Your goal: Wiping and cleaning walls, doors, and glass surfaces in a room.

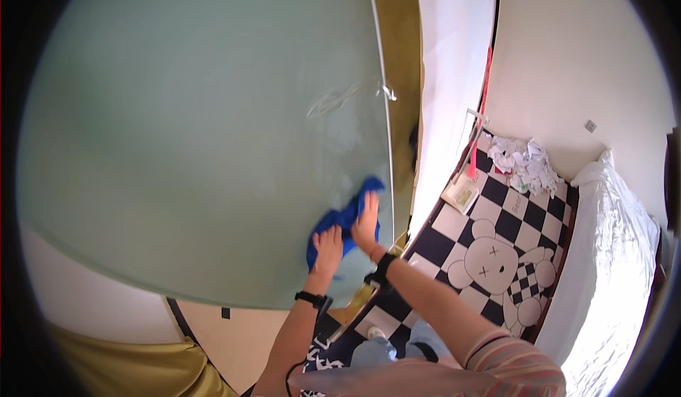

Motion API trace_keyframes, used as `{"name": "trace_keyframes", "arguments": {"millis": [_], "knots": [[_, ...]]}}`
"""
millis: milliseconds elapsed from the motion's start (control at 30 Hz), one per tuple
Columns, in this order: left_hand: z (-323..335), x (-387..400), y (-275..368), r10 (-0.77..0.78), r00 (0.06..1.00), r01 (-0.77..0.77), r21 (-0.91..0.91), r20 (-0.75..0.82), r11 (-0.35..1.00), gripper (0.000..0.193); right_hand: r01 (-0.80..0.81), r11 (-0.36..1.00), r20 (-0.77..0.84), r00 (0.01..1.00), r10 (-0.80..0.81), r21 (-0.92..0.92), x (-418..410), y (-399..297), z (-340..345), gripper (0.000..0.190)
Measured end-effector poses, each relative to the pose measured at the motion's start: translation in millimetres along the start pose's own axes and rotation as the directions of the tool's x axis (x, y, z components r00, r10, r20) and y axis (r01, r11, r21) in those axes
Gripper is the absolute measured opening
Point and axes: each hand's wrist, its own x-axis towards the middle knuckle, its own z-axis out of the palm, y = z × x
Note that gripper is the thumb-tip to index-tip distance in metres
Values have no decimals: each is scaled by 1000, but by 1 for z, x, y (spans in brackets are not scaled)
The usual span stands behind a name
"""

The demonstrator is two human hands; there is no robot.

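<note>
A crumpled blue cloth (340, 221) lies against a large, smooth pale-green panel (202, 131), close to its pale right-hand edge. My left hand (327, 248) presses on the lower left part of the cloth with its fingers stretched over it. Higher up and to the right, my right hand (366, 226) rests on the cloth, fingers pointing up. Each wrist wears a black band. Faint streaks and a clear, shiny strip (335, 100) show on the panel above the hands.
Beyond the panel edge run a gold-brown strip (396, 51) and a bright white curtain (452, 51). A checkered bear-print mat (441, 242) covers the floor at right, with a paper pile (524, 165), a white box (461, 195) and a white-covered piece (590, 269). Gold fabric (143, 362) hangs lower left.
</note>
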Motion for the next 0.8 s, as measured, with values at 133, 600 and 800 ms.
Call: {"name": "trace_keyframes", "arguments": {"millis": [133, 600, 800], "knots": [[42, -65, 16, 385, 891, -432, 193, 240, 881, 46, -396, 915, 233, 885, 403, -76, -58, 46, 6, 38], [-37, 9, 163, 502, 803, -46, -807, 321, 589, 48, -463, 880, 875, 380, 299, -100, -42, 129, -266, 39], [-49, 83, 279, 744, 623, 62, -963, 242, 261, 38, -426, 868, 678, 561, 476, -257, -12, 134, -390, 38]]}}
